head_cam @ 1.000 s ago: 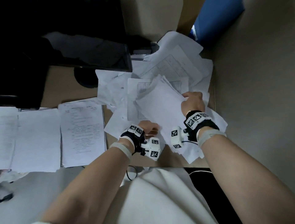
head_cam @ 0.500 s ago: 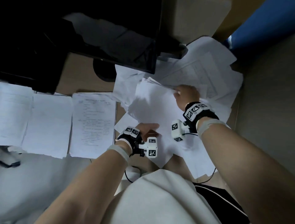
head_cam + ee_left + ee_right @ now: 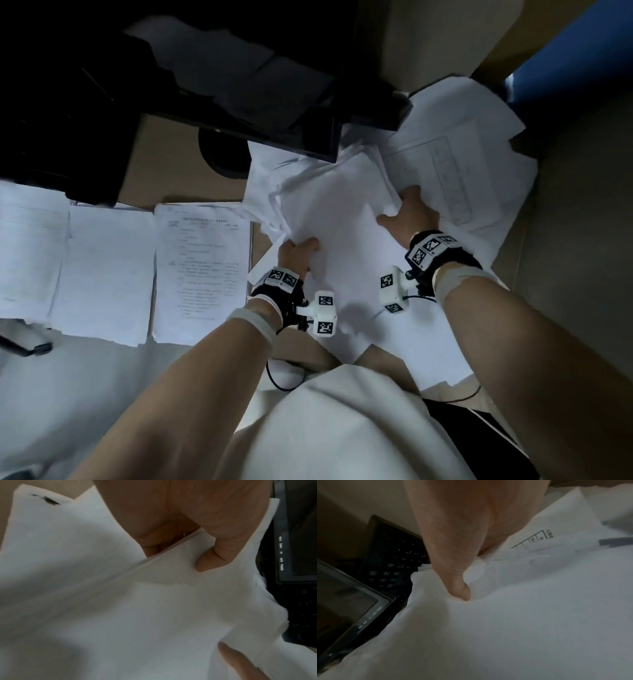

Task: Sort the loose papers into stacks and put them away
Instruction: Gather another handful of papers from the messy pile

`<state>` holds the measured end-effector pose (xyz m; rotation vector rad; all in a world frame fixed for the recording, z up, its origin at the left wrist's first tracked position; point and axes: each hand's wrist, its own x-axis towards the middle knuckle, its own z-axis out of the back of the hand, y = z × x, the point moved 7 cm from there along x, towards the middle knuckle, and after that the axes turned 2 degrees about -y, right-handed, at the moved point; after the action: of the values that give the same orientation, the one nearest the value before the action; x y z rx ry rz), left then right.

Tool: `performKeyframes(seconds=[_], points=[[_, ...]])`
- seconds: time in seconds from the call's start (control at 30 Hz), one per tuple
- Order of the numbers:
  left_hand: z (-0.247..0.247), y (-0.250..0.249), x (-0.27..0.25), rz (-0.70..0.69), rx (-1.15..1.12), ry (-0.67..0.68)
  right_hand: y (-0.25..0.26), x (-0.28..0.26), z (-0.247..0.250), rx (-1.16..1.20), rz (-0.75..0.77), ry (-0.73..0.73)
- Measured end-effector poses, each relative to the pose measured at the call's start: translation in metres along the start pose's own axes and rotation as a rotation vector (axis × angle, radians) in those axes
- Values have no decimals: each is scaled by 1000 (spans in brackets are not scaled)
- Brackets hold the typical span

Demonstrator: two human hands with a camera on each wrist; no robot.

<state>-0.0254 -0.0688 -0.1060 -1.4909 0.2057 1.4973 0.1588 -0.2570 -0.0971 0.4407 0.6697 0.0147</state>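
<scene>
— What's happening with the bundle?

— Both hands are gripping it. The left hand is pinching its near-left edge, thumb on top and fingers curled underneath. The right hand is clamping the right edge, thumb pressing into the top sheet.

— Where is it sitting on the desk?

— Toward the right end, lying across the loose papers that are spreading out to the far right corner. Its far edge is reaching up just beside the monitor.

— Is it lifted?

— I cannot tell; its sheets are fanning unevenly at the far-left corner.

— Anything sorted?

— Three stacks are lying side by side along the left half of the desk. The printed stack is sitting nearest the left hand, a blank stack is lying beside it, and another stack is running off the left edge.

— And behind?

— A keyboard is showing behind the monitor's corner, next to the bundle's far edge.
</scene>
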Motion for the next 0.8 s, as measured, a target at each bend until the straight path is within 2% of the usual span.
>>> performKeyframes(seconds=[0.07, 0.1, 0.2, 0.4, 0.53, 0.6, 0.73, 0.8], points=[[2, 1, -3, 12, -14, -18, -9, -17, -1, 235, 0, -16], [3, 2, -6, 16, -14, -35, -13, -25, -2, 274, 7, -10], [5, 1, -19, -4, 19, -43, -25, -47, -7, 202, 21, 47], [1, 3, -36, -110, 83, -6, -56, -84, -14, 404, -81, 13], [-25, 6, -37, -164, 396, 51, -96, -109, -14, 459, -262, -109], [-49, 13, -41, -167, 584, 139, -123, -122, -12, 542, -372, -177], [-85, 30, -41, -156, 747, 267, -174, -145, -10, 622, -575, -290], [-94, 39, -43, -169, 806, 269, -190, -153, -14, 620, -664, -288]])
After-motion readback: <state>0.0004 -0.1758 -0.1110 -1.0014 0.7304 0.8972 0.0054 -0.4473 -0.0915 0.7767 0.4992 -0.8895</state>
